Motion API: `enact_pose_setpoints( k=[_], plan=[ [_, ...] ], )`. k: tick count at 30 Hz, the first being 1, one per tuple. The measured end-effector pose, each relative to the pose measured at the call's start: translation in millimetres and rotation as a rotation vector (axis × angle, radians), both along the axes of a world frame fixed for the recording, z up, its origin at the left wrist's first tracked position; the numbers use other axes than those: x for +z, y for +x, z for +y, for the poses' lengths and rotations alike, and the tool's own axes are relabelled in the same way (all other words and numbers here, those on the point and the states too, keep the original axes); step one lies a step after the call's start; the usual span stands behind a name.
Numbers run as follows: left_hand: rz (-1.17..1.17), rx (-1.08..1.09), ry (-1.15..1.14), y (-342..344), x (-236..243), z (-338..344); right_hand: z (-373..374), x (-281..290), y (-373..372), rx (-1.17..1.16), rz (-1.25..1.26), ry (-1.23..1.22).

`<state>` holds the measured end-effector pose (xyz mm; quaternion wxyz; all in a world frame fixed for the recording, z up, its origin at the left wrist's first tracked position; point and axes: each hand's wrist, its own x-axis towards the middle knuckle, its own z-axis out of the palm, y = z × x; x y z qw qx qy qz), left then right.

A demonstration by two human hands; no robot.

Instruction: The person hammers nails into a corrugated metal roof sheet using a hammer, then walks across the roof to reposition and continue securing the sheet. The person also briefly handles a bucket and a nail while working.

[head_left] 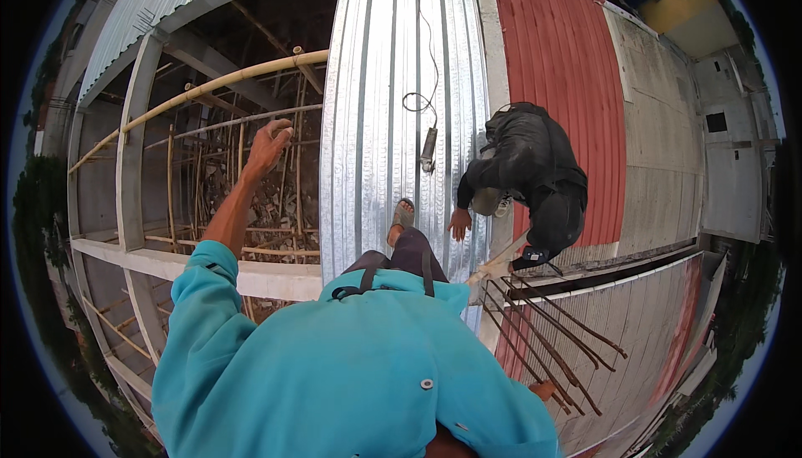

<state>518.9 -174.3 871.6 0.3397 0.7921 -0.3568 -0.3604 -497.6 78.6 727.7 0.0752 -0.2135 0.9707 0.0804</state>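
My left hand (269, 142) is held out at the left, over the open drop beside the roof. Its fingers are loosely bent, with nothing in them. Low on the right, part of my right hand (543, 389) shows beside several rusty steel bars (558, 343); its fingers are mostly hidden, so whether it touches a bar is unclear. My sandalled foot (403, 216) stands on shiny corrugated metal sheeting (376, 124). Ahead lies a grinder-like power tool (428, 150) with its cord looped on the sheeting, away from both hands.
A co-worker in dark clothes (535, 165) crouches at the right edge, one hand (459, 223) over the sheeting. At left, bamboo poles (225, 80) and concrete beams (134, 140) surround a deep drop. Right lies a red metal roof (551, 40).
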Motion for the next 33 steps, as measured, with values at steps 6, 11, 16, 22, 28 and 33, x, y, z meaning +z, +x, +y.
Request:
enact_pose_setpoints(
  k=[6, 11, 16, 22, 28, 33],
  plan=[
    [-0.089, 0.093, 0.266, 44.3, -24.5, 23.6, -104.9, -15.6, 127.7, 0.047, -0.196, -0.212],
    [-0.108, -0.025, 0.725, 81.9, -65.9, 88.5, -164.1, -36.0, 201.4, 0.061, -0.310, -0.337],
    [0.037, 0.413, 0.613, 99.2, -93.3, 77.0, -198.2, -52.5, 254.1, 0.041, -0.301, -0.359],
    [0.080, 0.230, 0.538, 130.3, -155.8, 9.6, -270.4, -69.0, 342.3, 0.046, -0.202, -0.334],
    [0.083, 0.049, 0.631, 244.5, -168.9, -164.4, -530.8, -64.4, 558.8, 0.223, -0.708, -0.762],
    [-0.137, 0.075, 0.433, 399.0, -93.3, -342.6, -816.2, -8.8, 738.9, 0.471, -1.218, -0.641]
  ],
)
